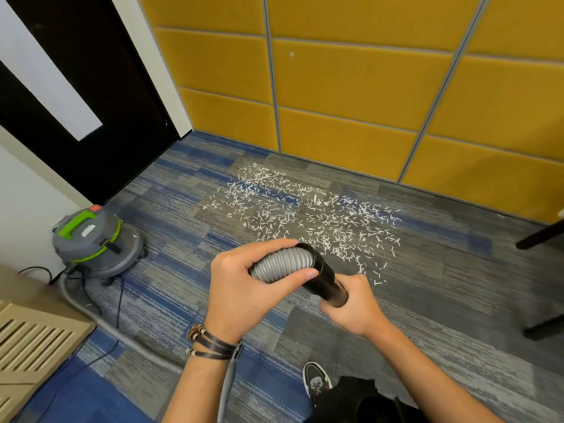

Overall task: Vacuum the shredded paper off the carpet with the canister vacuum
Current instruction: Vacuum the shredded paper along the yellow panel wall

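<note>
L hand (244, 291) wraps ribbed grey hose (280, 264); R hand (355, 306) clamps its black plastic cuff (328, 285). Prob still setup; next: aim cuff at white paper shreds (305, 215) ahead.

Ribbed grey plastic hose (282, 264), slight sheen, w/ smooth glossy black plastic tube (329, 286). Under hose: matt, rough woven carpet (171, 270). Beyond hose: thin white paper shreds (305, 209), matt yellow cloth wall panels (351, 87). Left of hose: matt grey plastic vacuum (94, 242).
</note>
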`<move>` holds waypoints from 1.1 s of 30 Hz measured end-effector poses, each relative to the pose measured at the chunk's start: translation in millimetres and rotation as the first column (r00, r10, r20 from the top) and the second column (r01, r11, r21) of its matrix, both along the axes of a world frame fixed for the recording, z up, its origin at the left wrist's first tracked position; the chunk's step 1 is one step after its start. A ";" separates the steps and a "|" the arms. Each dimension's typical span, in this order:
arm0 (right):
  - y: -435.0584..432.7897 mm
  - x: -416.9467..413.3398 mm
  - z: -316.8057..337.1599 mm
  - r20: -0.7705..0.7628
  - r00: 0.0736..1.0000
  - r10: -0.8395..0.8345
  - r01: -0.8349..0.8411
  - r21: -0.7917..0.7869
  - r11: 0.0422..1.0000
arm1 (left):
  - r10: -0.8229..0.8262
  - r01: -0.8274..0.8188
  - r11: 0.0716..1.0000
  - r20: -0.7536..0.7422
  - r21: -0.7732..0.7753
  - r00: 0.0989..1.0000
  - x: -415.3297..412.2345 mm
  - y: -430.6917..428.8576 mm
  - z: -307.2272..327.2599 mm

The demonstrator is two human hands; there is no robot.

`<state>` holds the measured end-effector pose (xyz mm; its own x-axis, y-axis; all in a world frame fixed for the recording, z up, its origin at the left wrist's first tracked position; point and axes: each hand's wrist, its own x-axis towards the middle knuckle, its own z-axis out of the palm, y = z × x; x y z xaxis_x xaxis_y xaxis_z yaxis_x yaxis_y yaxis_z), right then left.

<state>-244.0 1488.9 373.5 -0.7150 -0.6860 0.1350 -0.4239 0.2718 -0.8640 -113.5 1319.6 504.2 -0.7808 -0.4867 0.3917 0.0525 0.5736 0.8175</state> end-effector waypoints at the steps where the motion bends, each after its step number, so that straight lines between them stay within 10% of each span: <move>1: -0.8 -2.2 1.7 -0.007 1.000 -0.010 0.010 -0.003 1.000 | 0.004 -0.004 1.000 -0.002 -0.016 1.000 -1.9 0.0 1.5; 33: 12.7 -11.2 -18.3 0.024 0.999 -0.037 0.034 0.113 0.993 | -0.098 0.089 0.992 0.097 0.092 0.990 -20.9 -11.0 -21.6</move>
<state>-255.1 1501.6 355.2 -0.7412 -0.6701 0.0398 -0.3904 0.3821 -0.8376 -134.4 1308.6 482.6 -0.8578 -0.4389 0.2677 0.0169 0.4964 0.8679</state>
